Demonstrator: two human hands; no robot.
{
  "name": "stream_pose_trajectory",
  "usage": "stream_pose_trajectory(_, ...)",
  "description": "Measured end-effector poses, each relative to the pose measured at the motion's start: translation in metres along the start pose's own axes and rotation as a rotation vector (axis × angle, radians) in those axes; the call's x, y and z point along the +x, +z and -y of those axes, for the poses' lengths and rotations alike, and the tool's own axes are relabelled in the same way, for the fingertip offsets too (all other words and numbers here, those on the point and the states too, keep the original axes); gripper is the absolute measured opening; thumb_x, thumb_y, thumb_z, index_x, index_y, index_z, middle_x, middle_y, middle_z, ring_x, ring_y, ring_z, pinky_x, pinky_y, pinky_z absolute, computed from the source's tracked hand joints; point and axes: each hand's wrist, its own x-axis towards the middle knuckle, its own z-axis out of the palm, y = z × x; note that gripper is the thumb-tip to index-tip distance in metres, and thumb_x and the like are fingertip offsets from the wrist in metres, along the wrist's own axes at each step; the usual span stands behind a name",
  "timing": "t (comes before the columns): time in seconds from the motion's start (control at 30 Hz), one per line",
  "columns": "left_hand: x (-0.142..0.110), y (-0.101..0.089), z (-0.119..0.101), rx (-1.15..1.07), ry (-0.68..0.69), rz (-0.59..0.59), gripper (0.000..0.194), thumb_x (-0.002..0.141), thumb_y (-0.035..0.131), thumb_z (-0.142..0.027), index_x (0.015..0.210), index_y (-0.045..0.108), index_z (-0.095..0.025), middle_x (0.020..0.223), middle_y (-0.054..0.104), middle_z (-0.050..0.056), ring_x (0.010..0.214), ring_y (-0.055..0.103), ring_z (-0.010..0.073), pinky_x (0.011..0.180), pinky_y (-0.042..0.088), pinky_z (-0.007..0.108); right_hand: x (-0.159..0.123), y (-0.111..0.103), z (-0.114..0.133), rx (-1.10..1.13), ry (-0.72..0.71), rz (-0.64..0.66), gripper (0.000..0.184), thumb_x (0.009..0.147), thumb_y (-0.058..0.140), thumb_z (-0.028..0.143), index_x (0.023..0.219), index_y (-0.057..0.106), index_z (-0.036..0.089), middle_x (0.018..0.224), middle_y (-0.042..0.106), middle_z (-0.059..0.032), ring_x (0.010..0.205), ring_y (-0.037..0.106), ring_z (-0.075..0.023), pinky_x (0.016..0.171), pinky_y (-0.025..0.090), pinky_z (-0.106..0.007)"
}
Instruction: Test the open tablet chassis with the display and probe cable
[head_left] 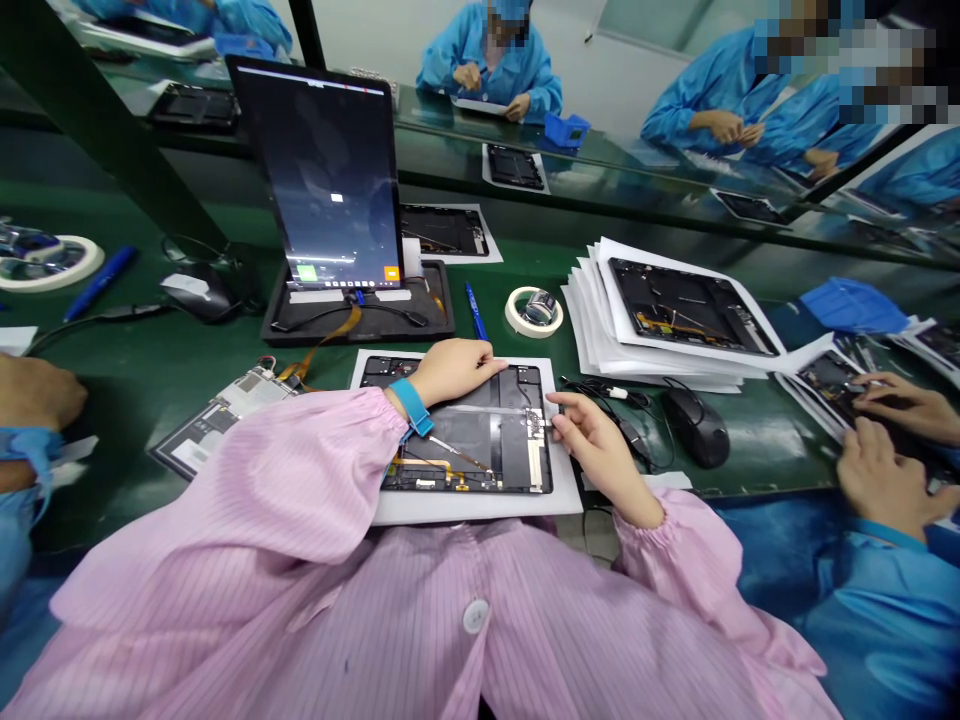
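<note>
An opened tablet housing (517,440), black with a small circuit board and ribbon cables inside, lies on a white foam sheet (566,490) in front of me. My left hand (457,370), with a blue wrist strap (411,405), lies palm down over the housing's upper part, its fingers stretched to the right. At the right edge, beside the small board (535,424), the thumb and index finger of my right hand (596,440) close on a small light-coloured piece. What that piece is, I cannot make out.
A lit tablet (322,180) stands in a black holder (442,325). Nearby are a blue pen (475,310), a tape roll (517,325), a mouse (696,425) and a loose screen assembly (217,420). Stacked foam sheets (592,330) carry another housing (694,310). Co-workers' hands (885,470) work at right.
</note>
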Motion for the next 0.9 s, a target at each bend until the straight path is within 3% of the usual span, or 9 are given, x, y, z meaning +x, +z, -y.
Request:
stream_pose_trajectory(0.17,0.0,0.0,0.0,-0.008,0.003,-0.005,0.041,0.09,0.042,-0.053,0.075,0.061,-0.02,0.076,0.067,0.001,0.068,0.057,0.0165,0.056,0.029,0.026,-0.001,0.0,0.003,-0.078,-0.02,0.03,0.036,0.091,0.049,0.042,0.119,0.05,0.02,0.067,0.053,0.0021,0.057,0.049,-0.0132,0.053,0.04,-0.026)
stream_pose_trajectory(0.37,0.0,-0.001,-0.001,0.002,0.006,-0.006,0.041,0.091,0.041,-0.052,0.075,0.062,-0.02,0.075,0.067,0.001,0.066,0.057,0.0163,0.055,0.029,0.026,-0.02,0.011,0.022,-0.716,-0.224,-0.103,0.053,0.094,0.043,0.04,0.141,0.033,0.017,0.094,0.058,-0.0098,0.085,0.055,-0.0257,0.075,0.047,-0.041)
stream_pose_trajectory(0.47,0.0,-0.001,-0.001,0.01,0.003,-0.006,0.041,0.091,0.042,-0.052,0.076,0.063,-0.02,0.075,0.067,0.001,0.067,0.057,0.0166,0.056,0.029,0.026,-0.025,0.023,0.024,-0.921,-0.276,-0.127,0.051,0.096,0.032,0.03,0.144,0.029,0.012,0.089,0.057,-0.012,0.082,0.053,-0.0282,0.072,0.047,-0.043)
stream_pose_trajectory(0.67,0.001,-0.001,-0.001,0.006,-0.007,0.001,0.041,0.09,0.042,-0.053,0.075,0.062,-0.02,0.075,0.067,0.001,0.067,0.057,0.0167,0.055,0.028,0.027,-0.021,0.036,0.018,-0.973,-0.301,-0.157,0.048,0.096,0.027,0.024,0.141,0.034,0.009,0.089,0.057,-0.0137,0.083,0.052,-0.0292,0.071,0.046,-0.043)
stream_pose_trajectory(0.73,0.001,-0.001,-0.001,-0.006,-0.002,-0.001,0.041,0.09,0.042,-0.053,0.075,0.062,-0.02,0.075,0.067,0.001,0.067,0.057,0.0164,0.055,0.028,0.027,-0.022,0.028,0.018,-0.869,-0.308,-0.141,0.048,0.097,0.031,0.028,0.141,0.033,0.011,0.095,0.059,-0.0135,0.086,0.054,-0.0282,0.076,0.047,-0.043)
stream_pose_trajectory(0.8,0.001,-0.001,0.0,-0.018,0.005,-0.003,0.042,0.09,0.042,-0.053,0.074,0.061,-0.02,0.075,0.066,0.001,0.067,0.056,0.0161,0.055,0.028,0.026,-0.027,0.006,0.015,-0.741,-0.335,-0.185,0.047,0.096,0.038,0.032,0.14,0.036,0.016,0.101,0.061,-0.0114,0.09,0.056,-0.0261,0.081,0.048,-0.042)
stream_pose_trajectory(0.83,0.0,-0.001,0.0,-0.02,0.007,-0.002,0.042,0.09,0.041,-0.053,0.074,0.061,-0.02,0.075,0.066,0.001,0.066,0.056,0.0161,0.055,0.028,0.026,-0.03,-0.01,0.011,-0.697,-0.349,-0.288,0.044,0.096,0.04,0.034,0.137,0.041,0.018,0.104,0.061,-0.0106,0.094,0.057,-0.0254,0.086,0.046,-0.042)
stream_pose_trajectory(0.9,0.0,-0.001,-0.001,-0.012,0.004,0.002,0.041,0.09,0.041,-0.053,0.074,0.061,-0.02,0.075,0.066,0.001,0.067,0.056,0.0165,0.055,0.027,0.026,-0.036,-0.049,-0.002,-0.672,-0.344,-0.661,0.036,0.096,0.04,0.034,0.126,0.052,0.019,0.111,0.06,-0.011,0.105,0.054,-0.0254,0.096,0.041,-0.043)
